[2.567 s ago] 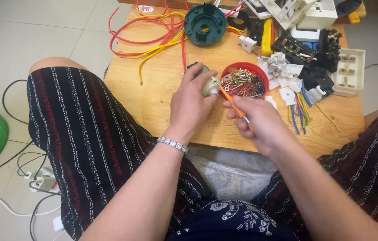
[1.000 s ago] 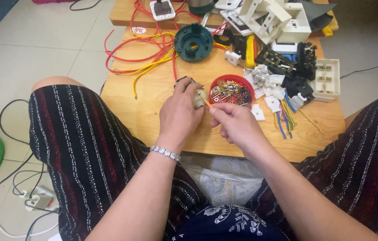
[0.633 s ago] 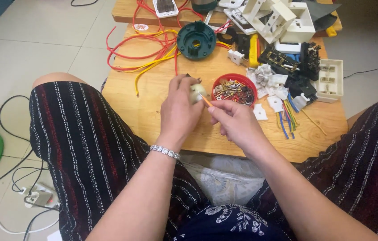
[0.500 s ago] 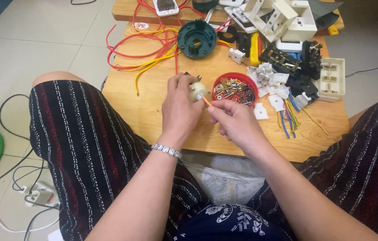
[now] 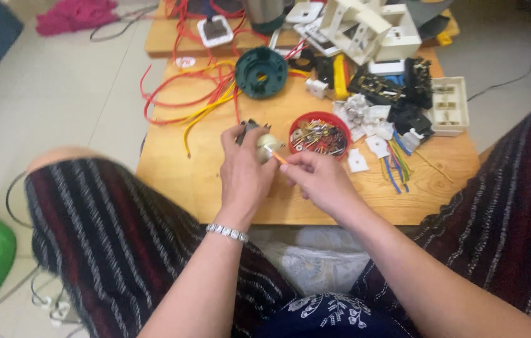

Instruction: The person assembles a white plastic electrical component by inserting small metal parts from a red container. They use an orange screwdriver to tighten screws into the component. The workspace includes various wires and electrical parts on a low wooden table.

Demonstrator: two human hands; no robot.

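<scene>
Over wooden table [image 5: 203, 181], left hand [image 5: 243, 172] grips plug [image 5: 265, 147] (cream)

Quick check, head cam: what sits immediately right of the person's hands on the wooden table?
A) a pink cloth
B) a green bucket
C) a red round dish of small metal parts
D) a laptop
C: the red round dish full of small metal parts lies on the wooden table just right of the left hand and above the right hand, which holds a thin orange tool.
</scene>
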